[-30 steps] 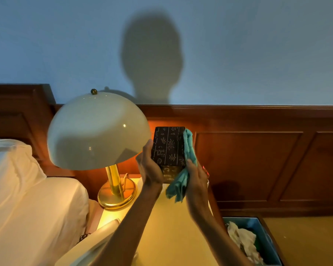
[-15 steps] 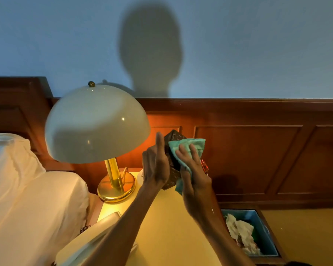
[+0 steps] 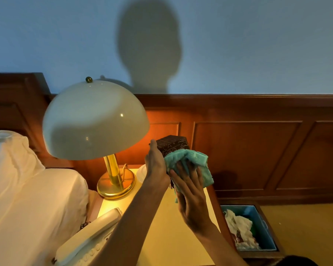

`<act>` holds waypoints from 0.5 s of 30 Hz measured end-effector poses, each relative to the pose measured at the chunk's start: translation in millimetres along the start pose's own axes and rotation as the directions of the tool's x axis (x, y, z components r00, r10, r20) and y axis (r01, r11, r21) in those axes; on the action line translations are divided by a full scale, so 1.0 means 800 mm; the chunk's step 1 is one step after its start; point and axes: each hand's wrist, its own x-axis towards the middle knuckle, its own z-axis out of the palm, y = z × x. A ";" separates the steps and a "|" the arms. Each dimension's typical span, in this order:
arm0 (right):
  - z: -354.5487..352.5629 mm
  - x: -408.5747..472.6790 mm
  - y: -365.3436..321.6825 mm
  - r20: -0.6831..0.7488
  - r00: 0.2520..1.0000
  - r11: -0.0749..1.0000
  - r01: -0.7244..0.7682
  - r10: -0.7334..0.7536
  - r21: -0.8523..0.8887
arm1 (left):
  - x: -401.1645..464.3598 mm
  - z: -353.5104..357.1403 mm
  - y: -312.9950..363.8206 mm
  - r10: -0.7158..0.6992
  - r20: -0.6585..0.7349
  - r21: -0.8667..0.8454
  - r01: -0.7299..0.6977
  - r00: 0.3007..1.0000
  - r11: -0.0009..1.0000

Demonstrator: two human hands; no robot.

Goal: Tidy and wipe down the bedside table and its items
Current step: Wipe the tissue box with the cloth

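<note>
Nearest the camera, two bare forearms reach up from the bottom edge over the bedside table (image 3: 161,237), whose pale top glows yellow in the lamplight. At the table's near left corner lies a cream telephone (image 3: 88,240), its handset resting on the cradle, just beside the white bedding (image 3: 27,198) that fills the left side. On the floor to the right of the table sits a blue bin (image 3: 261,217) with crumpled white paper inside. Further in, the left hand (image 3: 155,166) grips the left side of a dark patterned box (image 3: 172,145), thumb up along its edge, holding it lifted above the back of the table. The right hand (image 3: 190,192) is spread flat with a teal cloth (image 3: 188,164) bunched under its fingers, pressing the cloth against the near face of the box; the two hands sit close together, almost touching, with the box clamped between them. The cloth hangs down past the right side of the hand. Just behind the left wrist the rim of a small white dish (image 3: 141,172) shows on the table. Left of the box stands a lamp (image 3: 95,120) with a cream dome shade, a brass stem and a round brass base resting on the back left of the table. Behind everything runs dark wood panelling (image 3: 248,150), and above it a pale blue wall (image 3: 258,45) carries the shadow of a head
</note>
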 end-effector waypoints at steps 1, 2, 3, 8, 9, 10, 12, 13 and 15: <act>-0.002 -0.009 0.005 0.013 1.000 1.000 -0.006 0.006 0.010 | -0.003 0.003 0.006 0.014 0.001 0.002 -0.014 1.000 1.000; -0.005 -0.015 0.009 0.016 0.999 0.999 -0.031 0.030 0.028 | -0.003 0.002 0.008 0.029 0.012 0.000 -0.029 1.000 1.000; -0.008 -0.015 0.007 0.004 0.998 0.995 -0.067 0.067 0.069 | -0.003 0.002 0.007 0.043 0.027 0.002 -0.043 0.999 0.999; -0.030 0.034 -0.017 0.182 0.648 0.303 -0.562 0.739 0.769 | -0.007 -0.004 -0.012 0.083 0.160 0.043 -0.091 0.984 0.995; -0.033 0.042 -0.011 0.262 0.599 0.193 -0.587 0.757 0.786 | -0.008 -0.008 -0.015 0.106 0.203 0.074 -0.123 0.973 0.990; -0.036 0.050 -0.005 0.305 0.582 0.158 -0.611 0.754 0.775 | -0.005 -0.014 -0.019 0.134 0.242 0.109 -0.164 0.961 0.980; -0.039 0.061 0.009 0.372 0.558 0.089 -0.632 0.742 0.770 | -0.005 -0.024 -0.021 0.174 0.324 0.189 -0.244 0.930 0.951; -0.040 0.068 0.013 0.420 0.526 0.022 -0.642 0.739 0.767 | -0.006 -0.029 -0.023 0.198 0.371 0.244 -0.301 0.907 0.922; -0.040 0.078 0.024 0.516 0.435 -0.115 -0.673 0.738 0.731 | -0.007 -0.037 -0.029 0.243 0.482 0.312 -0.424 0.842 0.850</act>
